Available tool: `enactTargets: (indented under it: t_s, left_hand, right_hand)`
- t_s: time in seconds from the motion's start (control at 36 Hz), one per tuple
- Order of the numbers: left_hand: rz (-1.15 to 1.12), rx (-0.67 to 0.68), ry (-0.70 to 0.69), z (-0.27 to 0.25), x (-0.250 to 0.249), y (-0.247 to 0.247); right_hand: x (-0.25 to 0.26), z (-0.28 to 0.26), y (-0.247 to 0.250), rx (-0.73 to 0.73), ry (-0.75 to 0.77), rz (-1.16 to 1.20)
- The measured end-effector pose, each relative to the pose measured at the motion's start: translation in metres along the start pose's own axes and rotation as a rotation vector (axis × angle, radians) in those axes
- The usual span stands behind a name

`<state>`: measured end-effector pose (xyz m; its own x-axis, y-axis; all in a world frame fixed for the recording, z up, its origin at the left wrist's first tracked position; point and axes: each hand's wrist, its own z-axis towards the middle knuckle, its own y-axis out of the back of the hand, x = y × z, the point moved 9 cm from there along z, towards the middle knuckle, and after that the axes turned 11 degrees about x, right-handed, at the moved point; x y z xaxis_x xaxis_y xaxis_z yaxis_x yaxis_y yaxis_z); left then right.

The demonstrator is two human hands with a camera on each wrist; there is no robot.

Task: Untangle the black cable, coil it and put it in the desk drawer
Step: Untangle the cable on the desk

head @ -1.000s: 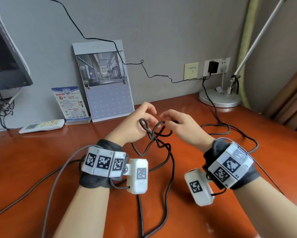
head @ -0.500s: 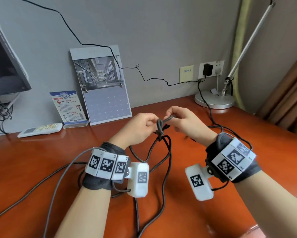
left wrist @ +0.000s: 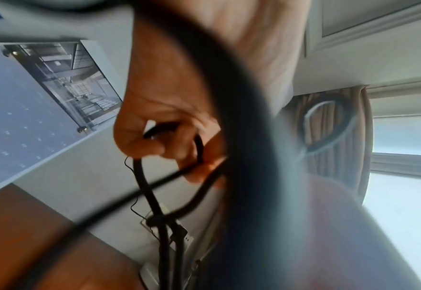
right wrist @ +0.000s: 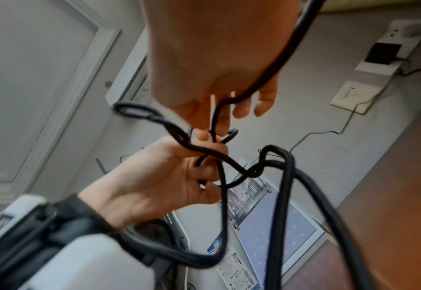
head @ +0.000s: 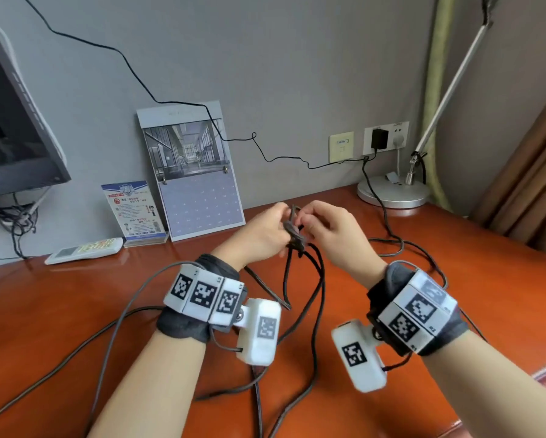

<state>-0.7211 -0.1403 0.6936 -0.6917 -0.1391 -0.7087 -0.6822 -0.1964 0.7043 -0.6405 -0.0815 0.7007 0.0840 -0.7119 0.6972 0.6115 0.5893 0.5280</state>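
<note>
Untangling step: we pinch the black cable point(head: 319, 298) at its knot point(head: 294, 237) with both hands, left hand point(head: 259, 238) and right hand point(head: 334, 238), above the worktop point(head: 75, 311); next, we judge, loosen a loop.

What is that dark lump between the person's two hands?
In the head view, the knot of the black cable sits between the left hand and the right hand; both pinch it above the desk.

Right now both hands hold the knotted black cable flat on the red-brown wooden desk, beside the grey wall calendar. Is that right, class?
Not flat on the desk. The head view shows both hands, left hand and right hand, holding the knotted black cable raised above the red-brown wooden desk.
</note>
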Motion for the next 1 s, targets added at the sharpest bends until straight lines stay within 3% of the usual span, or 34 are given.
enactTargets:
  t_s: [0.11,0.19,0.31,0.53,0.64,0.72,0.81,0.89,1.0]
  left_hand:
    - [0.070,-0.096,0.066,0.003,0.003,0.013]
    - [0.021,-0.039,0.074,0.004,0.001,0.008]
    - [-0.048,-0.076,0.085,0.001,-0.002,0.013]
    - [0.012,-0.067,0.064,0.016,-0.002,0.009]
    - [-0.022,-0.197,-0.002,0.008,-0.003,0.033]
    - [-0.423,-0.321,-0.118,-0.005,-0.008,0.061]
    - [-0.890,-0.357,-0.224,-0.018,0.006,0.092]
    - [-0.985,-0.347,-0.216,-0.033,0.022,0.120]
    - [-0.944,-0.520,-0.118,-0.055,0.073,0.166]
  right_hand:
    - [0.009,-0.004,-0.011,0.034,0.028,0.011]
    - [0.013,-0.007,-0.008,-0.005,0.074,-0.109]
    - [0.010,-0.008,-0.018,0.166,0.118,-0.150]
    - [0.006,-0.012,0.015,-0.218,0.061,-0.059]
    - [-0.019,-0.012,0.040,-0.368,-0.128,-0.188]
    - [-0.056,-0.013,0.061,-0.395,-0.372,-0.260]
    - [-0.101,-0.018,0.076,-0.328,-0.582,-0.258]
    - [-0.135,-0.032,0.091,-0.319,-0.723,-0.227]
    - [-0.172,-0.048,0.104,-0.368,-0.805,-0.132]
